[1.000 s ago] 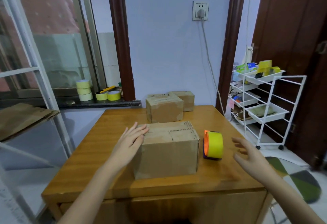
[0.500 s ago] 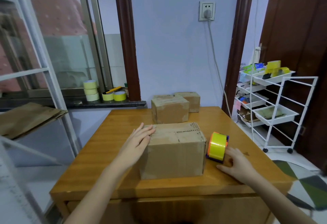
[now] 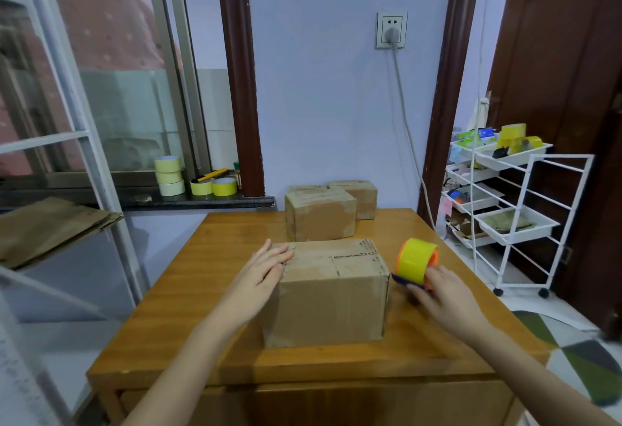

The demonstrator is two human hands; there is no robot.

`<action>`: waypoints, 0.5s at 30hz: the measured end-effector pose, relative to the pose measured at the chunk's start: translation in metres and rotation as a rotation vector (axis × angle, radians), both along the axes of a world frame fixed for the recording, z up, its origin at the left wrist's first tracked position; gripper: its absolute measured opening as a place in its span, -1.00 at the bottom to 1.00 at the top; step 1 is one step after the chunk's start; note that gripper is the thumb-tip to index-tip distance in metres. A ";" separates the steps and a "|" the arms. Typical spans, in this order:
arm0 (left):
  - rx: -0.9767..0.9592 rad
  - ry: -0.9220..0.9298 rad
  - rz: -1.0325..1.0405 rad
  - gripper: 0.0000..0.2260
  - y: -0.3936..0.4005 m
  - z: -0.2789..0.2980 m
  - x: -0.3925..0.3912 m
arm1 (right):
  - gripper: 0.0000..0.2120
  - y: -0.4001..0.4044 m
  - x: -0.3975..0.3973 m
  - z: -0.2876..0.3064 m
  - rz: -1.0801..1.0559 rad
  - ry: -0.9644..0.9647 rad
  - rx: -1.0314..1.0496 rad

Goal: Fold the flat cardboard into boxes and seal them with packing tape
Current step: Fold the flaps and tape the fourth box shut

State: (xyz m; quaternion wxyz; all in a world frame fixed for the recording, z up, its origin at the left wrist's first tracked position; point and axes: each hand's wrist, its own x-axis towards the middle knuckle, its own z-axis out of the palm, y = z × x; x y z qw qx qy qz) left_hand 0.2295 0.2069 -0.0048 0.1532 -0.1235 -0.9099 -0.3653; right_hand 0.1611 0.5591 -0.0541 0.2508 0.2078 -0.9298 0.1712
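Probably light and stiff, the box (image 3: 328, 291) sits mid-desk (image 3: 188, 291) under the flat, spread left hand (image 3: 266, 274), while the right hand (image 3: 441, 294) grips the tape roll (image 3: 417, 262) beside it, best held by its dispenser.

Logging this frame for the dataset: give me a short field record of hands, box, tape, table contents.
left hand: flat, fingers straight, resting on the top left edge of the near box
right hand: grips the tape dispenser at its base, right of the near box
near box: folded, top flaps closed, on the wooden table
top seam: tape cannot be made out
other boxes: two finished boxes at the table's far edge
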 end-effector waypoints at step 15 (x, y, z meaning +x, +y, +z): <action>-0.623 0.122 0.186 -0.66 0.021 0.041 0.005 | -0.77 -0.088 0.028 0.184 0.139 0.144 -0.825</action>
